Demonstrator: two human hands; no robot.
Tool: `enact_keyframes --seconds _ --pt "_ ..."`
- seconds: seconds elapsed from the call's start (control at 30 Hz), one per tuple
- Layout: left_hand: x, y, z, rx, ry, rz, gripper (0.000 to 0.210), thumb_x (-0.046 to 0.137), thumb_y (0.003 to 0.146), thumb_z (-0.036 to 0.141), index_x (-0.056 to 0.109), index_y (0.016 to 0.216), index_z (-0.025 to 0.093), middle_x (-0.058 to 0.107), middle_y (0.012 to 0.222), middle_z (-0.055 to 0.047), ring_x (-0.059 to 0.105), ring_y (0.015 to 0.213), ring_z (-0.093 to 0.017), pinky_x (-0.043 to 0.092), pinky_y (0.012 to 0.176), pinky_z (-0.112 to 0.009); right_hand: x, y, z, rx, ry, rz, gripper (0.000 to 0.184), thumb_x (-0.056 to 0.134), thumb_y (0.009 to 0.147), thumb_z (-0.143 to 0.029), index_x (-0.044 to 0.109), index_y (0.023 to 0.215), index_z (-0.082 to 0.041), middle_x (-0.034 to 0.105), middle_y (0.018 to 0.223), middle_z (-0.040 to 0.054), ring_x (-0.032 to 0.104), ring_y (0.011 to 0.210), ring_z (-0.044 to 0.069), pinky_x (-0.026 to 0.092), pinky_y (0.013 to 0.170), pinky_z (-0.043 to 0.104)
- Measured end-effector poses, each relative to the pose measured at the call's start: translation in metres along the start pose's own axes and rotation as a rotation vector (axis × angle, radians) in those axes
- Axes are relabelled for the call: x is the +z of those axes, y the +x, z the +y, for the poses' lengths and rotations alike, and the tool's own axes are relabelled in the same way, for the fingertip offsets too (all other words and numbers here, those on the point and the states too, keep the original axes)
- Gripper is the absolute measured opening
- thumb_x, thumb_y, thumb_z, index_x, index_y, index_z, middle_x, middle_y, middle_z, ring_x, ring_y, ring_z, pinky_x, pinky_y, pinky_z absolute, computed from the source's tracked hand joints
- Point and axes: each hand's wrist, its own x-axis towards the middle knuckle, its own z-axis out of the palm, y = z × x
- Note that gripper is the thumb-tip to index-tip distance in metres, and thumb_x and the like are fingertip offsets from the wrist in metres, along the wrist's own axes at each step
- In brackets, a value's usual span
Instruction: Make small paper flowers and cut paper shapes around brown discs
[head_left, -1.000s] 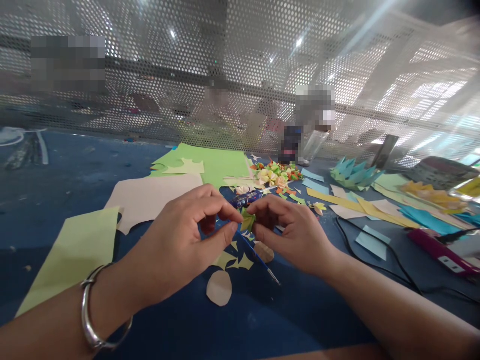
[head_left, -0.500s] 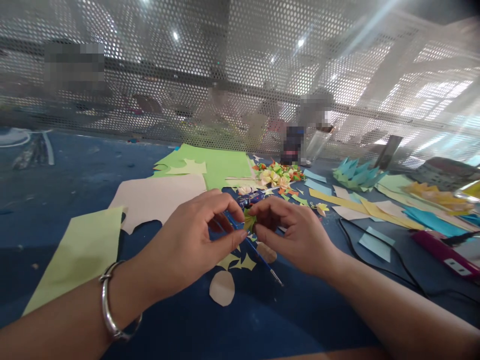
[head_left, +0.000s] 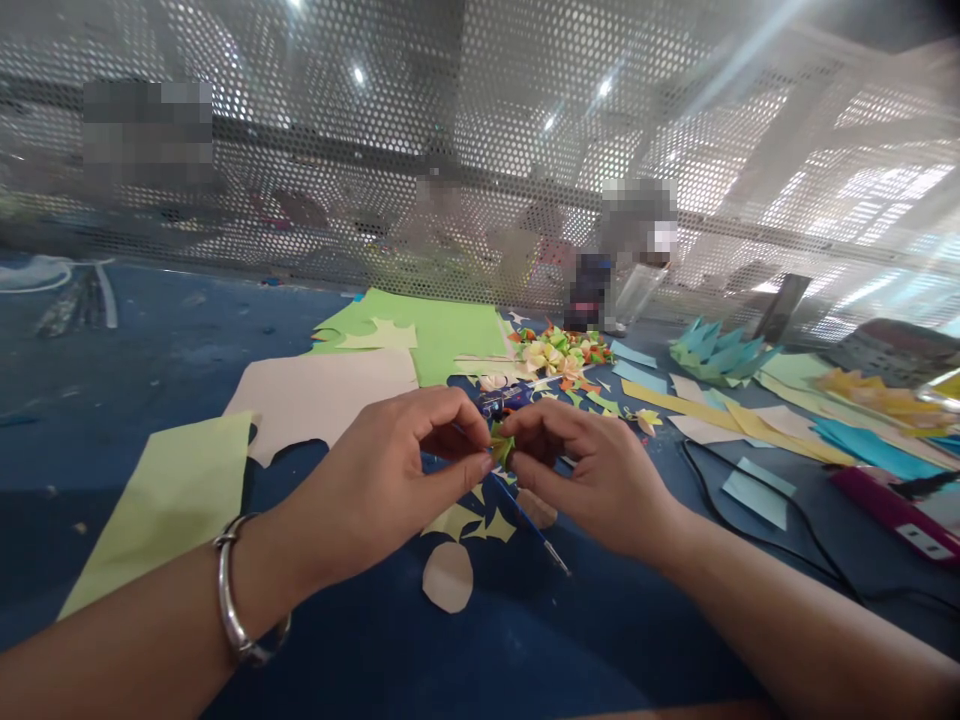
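Observation:
Between my two hands is a small green-yellow paper flower (head_left: 501,446). My left hand (head_left: 420,450) pinches its left side with thumb and fingertips. On its other side, the fingers of my right hand (head_left: 581,465) close around it and partly hide it. Below them a blue stylus with a metal tip (head_left: 536,530) lies slanted on the table. Near it are a pale round paper piece (head_left: 448,578), pale green paper scraps (head_left: 459,522) and another round piece (head_left: 537,506), partly covered by my right hand.
Behind my hands sits a pile of small paper flowers (head_left: 559,352). Green sheets (head_left: 442,330) and a pale pink sheet (head_left: 300,395) lie left. Rightward are paper strips (head_left: 675,405), a blue folded-paper piece (head_left: 720,350), a black cable (head_left: 712,515) and a purple power strip (head_left: 892,510). A perforated screen (head_left: 337,150) stands behind.
The fingertips of my left hand have closed in on the paper flower. My right hand stays at its other side. The whole view has shifted slightly.

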Motion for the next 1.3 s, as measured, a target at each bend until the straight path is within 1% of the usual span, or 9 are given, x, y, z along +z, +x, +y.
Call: enact_keyframes --seconds 0.13,0.3,0.43,0.57,0.7,0.9,1.07,1.2,1.3 --pt "-0.0001 0.0008 0.0002 -0.009 -0.004 -0.013 0.008 0.067 0.094 0.031 0.065 0.093 0.023 0.073 0.095 0.0 0.071 0.089 -0.017 0.057 0.081 -0.031 0.0 0.0001 -0.0007 -0.005 0.009 0.007 0.012 0.064 0.085 -0.014 0.07 0.094 -0.019 0.064 0.067 -0.005 0.058 0.057 0.008 0.045 0.054 0.019" --pt "0.0014 0.0015 0.0025 0.002 -0.006 0.023 0.003 0.068 0.091 0.024 0.065 0.091 0.023 0.073 0.094 0.002 0.072 0.089 -0.014 0.058 0.082 -0.027 0.0001 -0.0006 -0.0014 -0.014 0.014 0.0 0.013 0.064 0.085 -0.013 0.07 0.094 -0.019 0.065 0.069 -0.005 0.058 0.058 0.008 0.046 0.055 0.018" --pt "0.002 0.0015 0.0049 0.019 0.037 0.052 0.003 0.07 0.089 0.023 0.067 0.088 0.022 0.074 0.092 0.002 0.073 0.088 -0.013 0.059 0.081 -0.025 0.0001 -0.001 -0.0021 -0.027 0.01 0.001 0.013 0.064 0.085 -0.012 0.07 0.095 -0.019 0.065 0.069 -0.0053 0.058 0.058 0.007 0.046 0.055 0.017" --pt "0.0019 0.0015 0.0058 0.044 0.061 0.062 0.001 0.069 0.089 0.022 0.07 0.088 0.021 0.074 0.091 0.001 0.072 0.087 -0.013 0.059 0.081 -0.025 0.0003 -0.0007 -0.0028 -0.032 0.011 0.005 0.012 0.063 0.085 -0.012 0.07 0.093 -0.018 0.065 0.069 -0.0053 0.058 0.057 0.007 0.045 0.053 0.017" --pt "0.0005 0.0018 0.0052 0.066 0.076 0.071 0.004 0.069 0.089 0.022 0.073 0.089 0.021 0.074 0.091 0.0 0.071 0.085 -0.013 0.058 0.08 -0.025 0.0006 -0.0007 -0.0021 -0.035 0.017 0.005 0.012 0.063 0.086 -0.012 0.07 0.094 -0.017 0.064 0.068 -0.0054 0.058 0.056 0.007 0.045 0.053 0.017" --pt "-0.0007 0.0021 0.0036 0.044 0.052 0.065 0.005 0.071 0.088 0.025 0.074 0.09 0.021 0.075 0.092 -0.001 0.072 0.086 -0.015 0.059 0.08 -0.028 0.0011 -0.0024 0.0014 -0.041 0.012 0.015 0.012 0.064 0.086 -0.013 0.07 0.095 -0.018 0.064 0.069 -0.0057 0.057 0.058 0.007 0.044 0.053 0.017" --pt "-0.0014 0.0015 0.0009 0.05 0.085 0.069 0.008 0.071 0.089 0.028 0.075 0.092 0.022 0.075 0.092 0.0 0.071 0.085 -0.015 0.058 0.077 -0.029 0.0001 -0.0041 0.0011 -0.054 -0.01 0.02 0.014 0.065 0.085 -0.012 0.07 0.096 -0.019 0.064 0.07 -0.0059 0.057 0.059 0.007 0.044 0.054 0.017" --pt "-0.0015 0.0008 0.0022 0.086 0.14 0.087 0.007 0.068 0.09 0.024 0.075 0.088 0.022 0.073 0.087 0.001 0.068 0.079 -0.013 0.055 0.071 -0.026 0.0006 -0.0035 0.0005 -0.052 -0.012 0.014 0.014 0.065 0.086 -0.011 0.07 0.096 -0.019 0.065 0.071 -0.0056 0.058 0.06 0.007 0.044 0.055 0.017" --pt "0.0024 0.0005 0.004 0.112 0.175 0.111 0.009 0.065 0.088 0.019 0.074 0.086 0.02 0.071 0.086 0.001 0.067 0.079 -0.013 0.055 0.073 -0.025 0.0016 -0.0029 0.0012 -0.054 -0.009 0.009 0.015 0.064 0.085 -0.01 0.07 0.096 -0.019 0.066 0.073 -0.0051 0.058 0.061 0.007 0.044 0.056 0.017"
